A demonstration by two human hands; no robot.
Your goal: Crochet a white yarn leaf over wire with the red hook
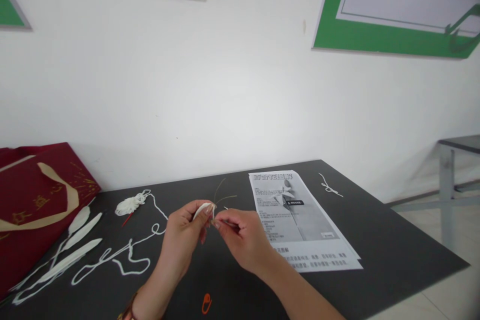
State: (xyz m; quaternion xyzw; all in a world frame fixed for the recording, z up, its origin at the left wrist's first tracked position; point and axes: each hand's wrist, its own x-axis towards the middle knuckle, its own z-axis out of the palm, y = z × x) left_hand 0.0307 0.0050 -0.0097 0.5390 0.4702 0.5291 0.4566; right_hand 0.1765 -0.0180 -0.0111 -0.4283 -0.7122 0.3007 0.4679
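Observation:
My left hand (183, 236) is closed in a pinch on a small white crocheted petal (203, 209), held above the dark table (393, 245). Thin green wires (224, 191) stick up from the petal. My right hand (243, 240) is closed too, with its fingertips meeting the petal and pinching a thin needle-like tool (226, 222). White yarn (123, 257) trails in loops across the table to the left of my hands, leading to a small yarn bundle (131, 204).
Several white petals (80, 240) lie at the left beside a red bag (33, 205). A printed instruction sheet (300, 220) lies right of my hands, with a knotted yarn scrap (330, 187) beyond it. An orange safety pin (206, 304) lies near the front edge. Another table (461, 160) stands far right.

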